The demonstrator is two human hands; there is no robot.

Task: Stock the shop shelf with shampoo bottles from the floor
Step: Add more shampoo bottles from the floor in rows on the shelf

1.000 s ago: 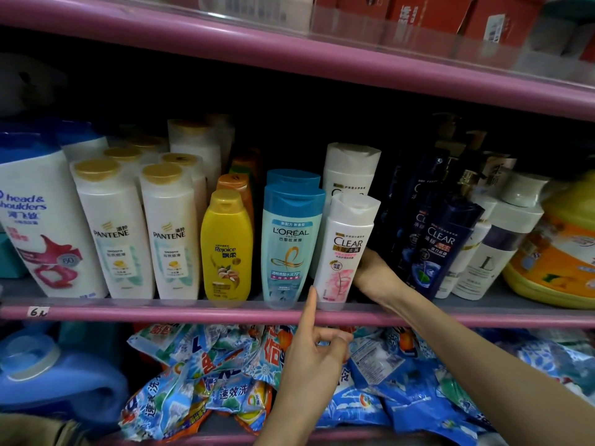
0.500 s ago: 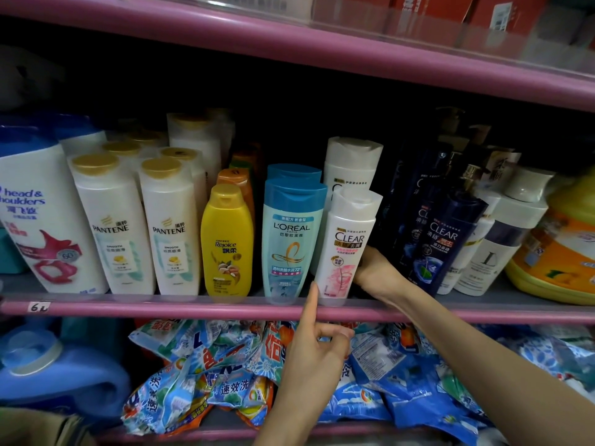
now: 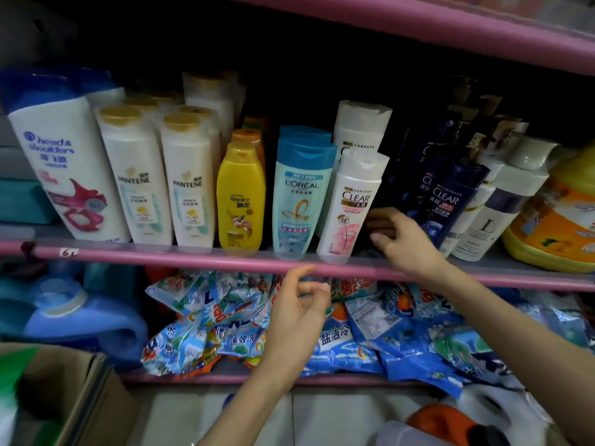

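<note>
Neither hand grips: the right hand (image 3: 406,243) hangs loose-fingered just beside the white Clear shampoo bottle (image 3: 352,204), probably light, slick, best gripped mid-body.

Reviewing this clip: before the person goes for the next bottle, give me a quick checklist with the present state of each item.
1. White CLEAR bottle on the shelf: ok, at the front edge, though it leans right.
2. Right hand off that bottle: ok, fingers loose beside it, holding nothing.
3. Left hand free: ok, loosely curled below the shelf rail, holding nothing.
4. Front row in order: ok, L'OREAL bottle and yellow Rejoice bottle face forward.
5. Room on the shelf for another bottle: cannot tell, the space behind the right hand is dark.
6. More shampoo on the floor: cannot tell, only a cardboard box and blurred jugs show.
</note>
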